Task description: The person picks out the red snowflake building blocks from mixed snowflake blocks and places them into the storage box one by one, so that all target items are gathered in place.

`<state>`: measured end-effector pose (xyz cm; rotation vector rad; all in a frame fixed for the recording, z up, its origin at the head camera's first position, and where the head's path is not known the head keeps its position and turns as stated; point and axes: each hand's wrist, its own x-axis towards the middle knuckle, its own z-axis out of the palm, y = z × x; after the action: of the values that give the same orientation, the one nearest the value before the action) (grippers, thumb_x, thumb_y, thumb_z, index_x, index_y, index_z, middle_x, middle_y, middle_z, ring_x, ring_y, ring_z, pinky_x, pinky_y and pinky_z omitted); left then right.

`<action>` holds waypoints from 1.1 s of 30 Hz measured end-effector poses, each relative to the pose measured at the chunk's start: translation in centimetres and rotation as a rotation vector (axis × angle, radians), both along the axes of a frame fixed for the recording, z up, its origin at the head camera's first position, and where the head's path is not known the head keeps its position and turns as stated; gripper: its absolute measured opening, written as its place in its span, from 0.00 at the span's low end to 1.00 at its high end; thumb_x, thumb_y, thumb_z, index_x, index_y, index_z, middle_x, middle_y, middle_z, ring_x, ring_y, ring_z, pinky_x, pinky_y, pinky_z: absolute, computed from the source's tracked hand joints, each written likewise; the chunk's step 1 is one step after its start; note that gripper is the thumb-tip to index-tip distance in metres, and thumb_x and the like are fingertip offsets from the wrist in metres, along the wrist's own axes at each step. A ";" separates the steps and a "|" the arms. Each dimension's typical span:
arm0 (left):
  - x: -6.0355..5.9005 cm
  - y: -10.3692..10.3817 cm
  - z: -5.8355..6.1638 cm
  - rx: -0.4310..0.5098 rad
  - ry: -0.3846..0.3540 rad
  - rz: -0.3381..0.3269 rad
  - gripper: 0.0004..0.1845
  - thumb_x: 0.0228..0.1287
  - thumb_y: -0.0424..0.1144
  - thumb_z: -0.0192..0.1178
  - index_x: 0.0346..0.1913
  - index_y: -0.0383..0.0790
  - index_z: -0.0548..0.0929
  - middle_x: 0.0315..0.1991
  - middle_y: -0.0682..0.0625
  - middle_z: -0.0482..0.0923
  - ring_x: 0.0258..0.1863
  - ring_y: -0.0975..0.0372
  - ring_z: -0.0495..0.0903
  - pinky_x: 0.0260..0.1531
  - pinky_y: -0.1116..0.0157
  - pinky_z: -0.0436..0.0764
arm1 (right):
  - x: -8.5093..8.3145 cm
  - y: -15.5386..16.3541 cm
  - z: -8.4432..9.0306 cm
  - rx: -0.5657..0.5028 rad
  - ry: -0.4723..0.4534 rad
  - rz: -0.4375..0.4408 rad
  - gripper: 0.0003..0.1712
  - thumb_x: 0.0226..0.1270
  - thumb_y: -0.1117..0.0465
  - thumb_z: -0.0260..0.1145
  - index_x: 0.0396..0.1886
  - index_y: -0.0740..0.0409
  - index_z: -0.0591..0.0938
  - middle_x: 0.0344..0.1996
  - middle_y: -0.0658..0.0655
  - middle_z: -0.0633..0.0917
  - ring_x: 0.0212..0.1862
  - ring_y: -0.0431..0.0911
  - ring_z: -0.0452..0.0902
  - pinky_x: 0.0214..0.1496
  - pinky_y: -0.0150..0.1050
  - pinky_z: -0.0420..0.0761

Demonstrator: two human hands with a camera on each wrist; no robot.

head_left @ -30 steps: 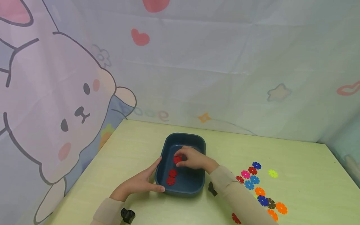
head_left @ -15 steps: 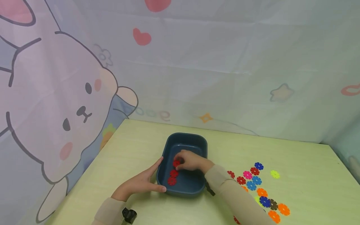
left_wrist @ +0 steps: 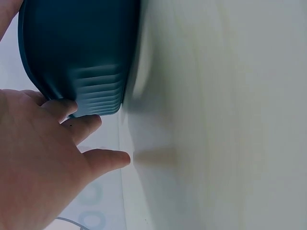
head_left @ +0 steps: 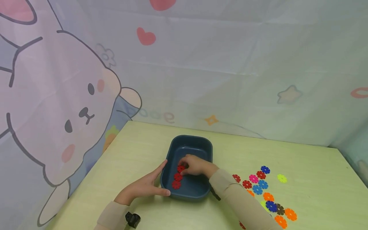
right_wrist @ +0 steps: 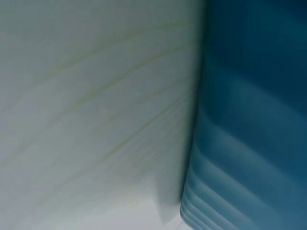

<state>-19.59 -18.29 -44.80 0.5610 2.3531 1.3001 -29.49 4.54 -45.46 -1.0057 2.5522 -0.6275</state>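
A dark blue plastic tub (head_left: pixel 189 191) stands on the table. In it lie three red notched discs in a slanting row: a near disc (head_left: pixel 176 184), a middle disc (head_left: pixel 178 177) and a far disc (head_left: pixel 181 168). My right hand (head_left: pixel 195 165) reaches over the tub's right wall and pinches the far disc with curled fingers, covering part of it. My left hand (head_left: pixel 143 187) rests against the tub's left side, fingers extended and thumb at the near corner. The left wrist view shows the left hand (left_wrist: pixel 43 153) with its fingers along the ribbed outer wall (left_wrist: pixel 98 84).
Several coloured notched discs lie to the right of the tub, among them a yellow disc (head_left: pixel 282 178), a pink disc (head_left: pixel 253 179) and an orange disc (head_left: pixel 290 214). The right sleeve (head_left: pixel 244 201) hides some. A printed curtain (head_left: pixel 201 64) hangs behind the table.
My right hand has come slightly nearer to me inside the tub, bringing the far red disc close to the middle one. The left hand keeps its place on the tub.
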 end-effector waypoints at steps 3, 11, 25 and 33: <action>0.0 0.0 0.1 0.004 -0.005 0.000 0.59 0.57 0.50 0.70 0.78 0.50 0.36 0.78 0.46 0.34 0.76 0.48 0.39 0.68 0.40 0.52 | 0.1 0.0 0.0 -0.005 -0.002 0.000 0.20 0.59 0.58 0.72 0.51 0.59 0.82 0.39 0.53 0.78 0.43 0.45 0.75 0.51 0.42 0.76; 0.0 0.1 0.0 -0.001 0.002 -0.002 0.60 0.56 0.50 0.70 0.78 0.48 0.36 0.78 0.46 0.34 0.76 0.48 0.39 0.68 0.40 0.51 | 0.0 0.1 0.0 -0.030 0.007 -0.004 0.20 0.60 0.57 0.72 0.51 0.59 0.82 0.41 0.54 0.78 0.44 0.47 0.75 0.52 0.43 0.76; 0.0 0.0 -0.2 -0.024 -0.004 0.002 0.59 0.57 0.51 0.70 0.78 0.51 0.35 0.78 0.45 0.33 0.76 0.46 0.39 0.67 0.39 0.52 | 1.3 3.9 4.3 -0.341 0.112 0.030 0.24 0.66 0.54 0.67 0.57 0.61 0.79 0.42 0.57 0.78 0.42 0.48 0.75 0.46 0.37 0.76; 0.1 0.2 -0.2 -0.035 -0.009 0.016 0.60 0.56 0.50 0.70 0.78 0.50 0.35 0.78 0.46 0.33 0.76 0.47 0.38 0.68 0.40 0.51 | 2.5 10.3 6.0 -0.367 0.143 -0.049 0.23 0.66 0.53 0.67 0.57 0.57 0.78 0.42 0.50 0.77 0.41 0.44 0.72 0.40 0.37 0.74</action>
<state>-19.50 -18.11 -44.95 0.5260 2.3726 1.2633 -27.00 14.80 -39.47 -1.1405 2.6486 -1.1056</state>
